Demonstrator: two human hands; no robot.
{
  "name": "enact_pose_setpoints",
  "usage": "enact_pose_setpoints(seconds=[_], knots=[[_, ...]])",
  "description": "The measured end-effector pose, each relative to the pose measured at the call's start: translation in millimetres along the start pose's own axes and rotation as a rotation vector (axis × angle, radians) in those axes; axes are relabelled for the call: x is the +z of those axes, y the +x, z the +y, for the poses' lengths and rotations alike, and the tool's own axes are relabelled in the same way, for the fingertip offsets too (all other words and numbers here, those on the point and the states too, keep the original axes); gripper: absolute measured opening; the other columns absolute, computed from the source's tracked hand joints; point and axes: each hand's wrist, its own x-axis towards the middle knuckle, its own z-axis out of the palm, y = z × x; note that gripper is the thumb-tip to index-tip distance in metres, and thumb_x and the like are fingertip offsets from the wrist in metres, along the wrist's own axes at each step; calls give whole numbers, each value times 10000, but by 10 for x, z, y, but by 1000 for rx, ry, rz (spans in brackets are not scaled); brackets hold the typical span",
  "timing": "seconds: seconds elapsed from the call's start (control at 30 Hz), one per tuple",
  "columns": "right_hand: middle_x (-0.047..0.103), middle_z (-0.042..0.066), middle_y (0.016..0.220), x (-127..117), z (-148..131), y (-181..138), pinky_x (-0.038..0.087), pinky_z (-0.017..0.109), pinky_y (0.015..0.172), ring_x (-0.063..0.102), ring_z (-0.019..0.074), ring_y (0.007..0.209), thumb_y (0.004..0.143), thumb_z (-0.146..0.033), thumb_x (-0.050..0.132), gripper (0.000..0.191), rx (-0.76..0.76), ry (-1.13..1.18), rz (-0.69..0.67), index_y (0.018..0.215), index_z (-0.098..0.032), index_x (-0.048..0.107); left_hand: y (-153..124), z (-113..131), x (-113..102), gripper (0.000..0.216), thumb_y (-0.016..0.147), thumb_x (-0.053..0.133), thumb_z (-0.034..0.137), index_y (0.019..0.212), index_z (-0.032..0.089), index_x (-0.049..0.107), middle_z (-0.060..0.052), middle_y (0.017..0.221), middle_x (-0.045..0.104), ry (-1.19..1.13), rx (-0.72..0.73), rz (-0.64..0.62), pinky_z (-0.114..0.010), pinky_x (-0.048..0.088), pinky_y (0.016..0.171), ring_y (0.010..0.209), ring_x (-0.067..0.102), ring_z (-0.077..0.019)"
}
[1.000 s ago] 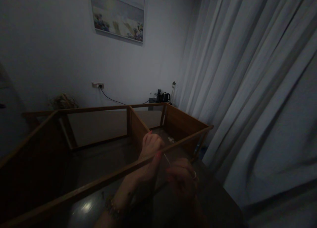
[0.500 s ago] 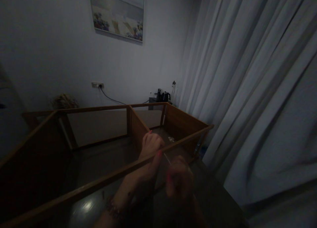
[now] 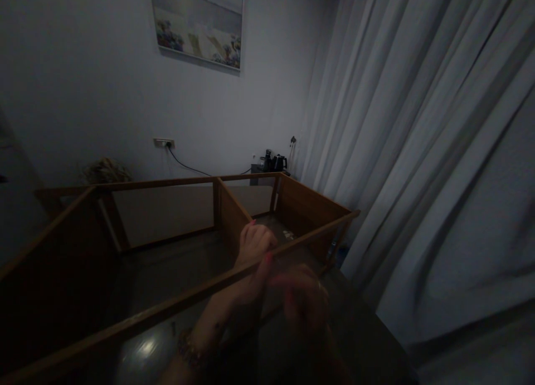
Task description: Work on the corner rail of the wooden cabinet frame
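Grips the wooden frame [image 3: 234, 206] by its front bar [image 3: 179, 300] with the left hand [image 3: 257, 240]. Has the right hand [image 3: 306, 298] close by, blurry; cannot tell if pinching anything. Faces a black kettle [image 3: 279, 162] past both hands, curtain [image 3: 388, 123] to their right.

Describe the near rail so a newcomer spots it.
Left of the curtain, a wooden frame fills the lower view. Its near rail slants up rightward from the lower left. Unlike the far rail, it has the left hand against it, thumb in front.
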Motion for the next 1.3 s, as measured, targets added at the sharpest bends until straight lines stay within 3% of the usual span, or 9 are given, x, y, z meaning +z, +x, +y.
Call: enact_pose_setpoints(seconds=[0.17, 0.4, 0.67, 0.83, 1.0, 1.3], knots=[[818, 12, 813, -52, 55, 54, 556, 278, 576, 711, 163, 667, 1090, -233, 479, 223, -45, 36, -61, 1122, -241, 700, 43, -7, -11, 343, 1078, 280, 376, 920, 278, 569, -49, 982, 652, 49, -58, -37, -529, 400, 1200, 1080, 570, -281], [856, 37, 901, -48, 53, 41, 584, 315, 644, 741, 156, 653, 1046, -91, 416, 343, -132, -32, -58, 1225, -203, 686, 29, -19, 21, 395, 1096, 247, 371, 931, 274, 592, -52, 995, 660, 65, -48, -22, -543, 413, 1201, 1081, 580, -276], [810, 4, 816, -8, 58, 3, 595, 323, 658, 715, 180, 677, 1071, -193, 405, 293, 52, 99, -47, 1142, -245, 685, 22, 9, -7, 432, 1098, 202, 415, 926, 274, 572, -59, 997, 652, 39, -39, -15, -560, 409, 1202, 1078, 580, -282], [791, 28, 876, 52, 135, -126, 600, 356, 717, 738, 198, 752, 1084, -156, 346, 324, 28, 36, -10, 1154, -258, 645, 25, -10, 41, 396, 1082, 250, 401, 916, 279, 588, -64, 1016, 665, 15, -67, 13, -587, 397, 1215, 1082, 586, -291], [779, 20, 845, 63, 153, -125, 580, 351, 696, 735, 188, 700, 1098, -170, 332, 307, -30, -2, -2, 1158, -260, 619, 26, -57, 74, 381, 1073, 288, 402, 900, 272, 602, -66, 1038, 671, 18, -71, 13, -595, 389, 1219, 1091, 589, -294], [808, 15, 886, -6, 101, -47, 589, 328, 707, 755, 185, 734, 971, -37, 393, 383, -52, -51, -65, 1200, -252, 611, 51, -129, 119, 282, 1050, 382, 326, 902, 288, 619, -53, 980, 697, 15, -83, 20, -597, 423, 1197, 1047, 621, -294]])
